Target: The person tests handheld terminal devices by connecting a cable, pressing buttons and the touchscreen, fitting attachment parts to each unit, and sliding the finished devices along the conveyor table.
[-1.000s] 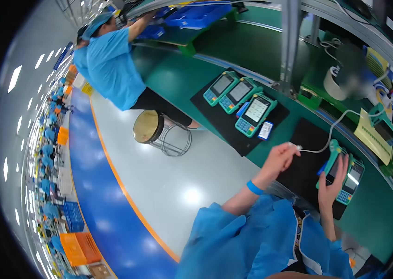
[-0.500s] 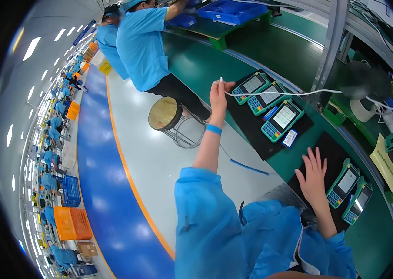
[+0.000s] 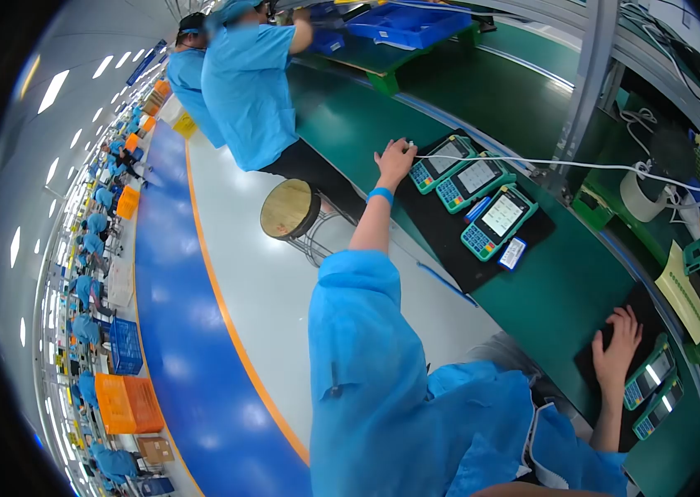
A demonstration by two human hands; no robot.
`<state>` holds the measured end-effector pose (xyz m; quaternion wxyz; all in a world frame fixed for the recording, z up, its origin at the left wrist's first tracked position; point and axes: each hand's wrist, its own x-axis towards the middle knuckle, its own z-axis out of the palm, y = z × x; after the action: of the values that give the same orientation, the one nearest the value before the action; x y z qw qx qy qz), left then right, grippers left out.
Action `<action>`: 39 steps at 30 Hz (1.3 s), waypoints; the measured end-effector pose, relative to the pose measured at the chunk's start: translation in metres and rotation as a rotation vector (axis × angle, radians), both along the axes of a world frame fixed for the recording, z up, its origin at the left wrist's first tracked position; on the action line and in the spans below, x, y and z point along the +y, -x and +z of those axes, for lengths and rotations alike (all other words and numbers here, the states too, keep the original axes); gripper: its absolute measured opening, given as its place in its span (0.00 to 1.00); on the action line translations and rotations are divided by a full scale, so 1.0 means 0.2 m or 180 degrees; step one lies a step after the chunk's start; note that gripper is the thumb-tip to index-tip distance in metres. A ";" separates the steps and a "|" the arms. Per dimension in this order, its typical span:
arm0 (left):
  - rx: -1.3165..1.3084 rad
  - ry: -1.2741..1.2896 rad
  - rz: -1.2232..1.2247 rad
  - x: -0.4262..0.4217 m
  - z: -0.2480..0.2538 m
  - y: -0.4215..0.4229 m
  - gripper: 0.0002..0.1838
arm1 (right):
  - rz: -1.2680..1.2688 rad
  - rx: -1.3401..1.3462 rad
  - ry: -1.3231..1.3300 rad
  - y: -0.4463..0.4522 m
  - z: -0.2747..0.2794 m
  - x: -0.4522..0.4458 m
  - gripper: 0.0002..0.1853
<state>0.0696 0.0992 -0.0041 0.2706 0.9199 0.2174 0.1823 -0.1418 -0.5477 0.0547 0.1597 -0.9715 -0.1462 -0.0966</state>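
Note:
My left hand, with a blue band at the wrist, is closed with the end of a white cable pinched in its fingers. It is beside a black mat that bears three green-and-black payment terminals, one of them the nearest terminal with its screen lit. A small blue item and a white-labelled blue battery-like block lie about that terminal. My right hand rests open, fingers stretched out, on a second black mat. Two more terminals lie just beyond its fingers.
Two people in blue shirts stand at the far end of the green bench. A round stool is on the floor at the left. A metal post, a white roll and a yellow sheet border the bench.
My right hand and the second mat with its two terminals have shifted right and toward the near end. My left hand has lowered slightly and turned, with the cable still in it.

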 end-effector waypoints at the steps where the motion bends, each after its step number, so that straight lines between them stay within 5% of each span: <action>1: -0.0232 0.0131 -0.0074 0.01 -0.04 0.00 0.22 | -0.0035 -0.0010 0.0060 0.01 -0.02 -0.12 0.19; 13: -0.0509 0.0413 0.0068 -0.37 0.05 0.34 0.22 | -0.0291 -0.0280 0.0325 0.43 -0.02 -1.18 0.17; 17: -0.0788 0.0544 -0.0098 -0.64 0.01 0.49 0.19 | -0.1022 -0.0360 -0.0448 0.47 -0.07 -0.95 0.20; 23: -0.0697 0.0997 -0.0457 -1.22 0.04 0.73 0.17 | -0.0088 0.0027 -0.1634 0.44 0.12 -0.22 0.39; 28: -0.0913 0.0711 -0.0946 -1.67 0.07 0.96 0.11 | -0.0169 0.0072 -0.0686 0.41 0.09 -0.01 0.62; 38: -0.1123 0.0146 -0.1401 -1.93 0.12 1.07 0.12 | -0.0760 -0.0045 -0.0943 0.33 0.04 0.11 0.61; 39: -0.1132 0.0820 -0.1405 -1.97 0.14 1.06 0.12 | -0.0750 0.0003 -0.1134 0.33 0.04 0.11 0.61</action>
<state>-0.1430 -0.2940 0.0245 0.4518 0.8568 -0.0172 0.2481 -0.2079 -0.5262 0.0630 0.3166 -0.9383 -0.0122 -0.1385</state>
